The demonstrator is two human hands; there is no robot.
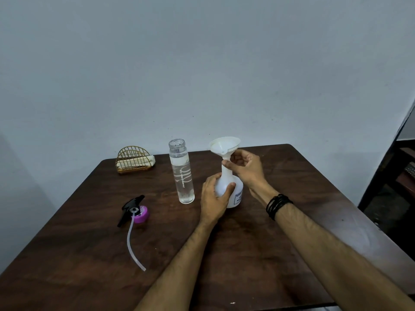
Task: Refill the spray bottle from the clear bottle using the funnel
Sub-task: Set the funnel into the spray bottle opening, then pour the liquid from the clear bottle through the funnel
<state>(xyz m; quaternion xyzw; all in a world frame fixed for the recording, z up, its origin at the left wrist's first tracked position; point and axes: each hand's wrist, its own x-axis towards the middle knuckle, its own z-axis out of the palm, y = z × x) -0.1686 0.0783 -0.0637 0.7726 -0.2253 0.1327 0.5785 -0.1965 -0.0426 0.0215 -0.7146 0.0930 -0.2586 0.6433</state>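
A white spray bottle (234,191) stands upright in the middle of the dark wooden table (292,176). My left hand (213,198) is wrapped around its lower body. A white funnel (225,145) sits in the bottle's neck, tilted a little toward the left. My right hand (246,168) pinches the funnel's stem at the neck with thumb and fingers. Just left of them stands the clear bottle (182,173), uncapped and filled with clear liquid most of the way up. The spray head (134,212), black trigger with a purple collar and a long translucent tube, lies on the table at the left.
A gold wire napkin holder (134,160) with pale napkins stands at the table's back left, close to the wall. The table's right edge runs diagonally, with dark furniture (395,187) beyond it. A black bracelet is on my right wrist.
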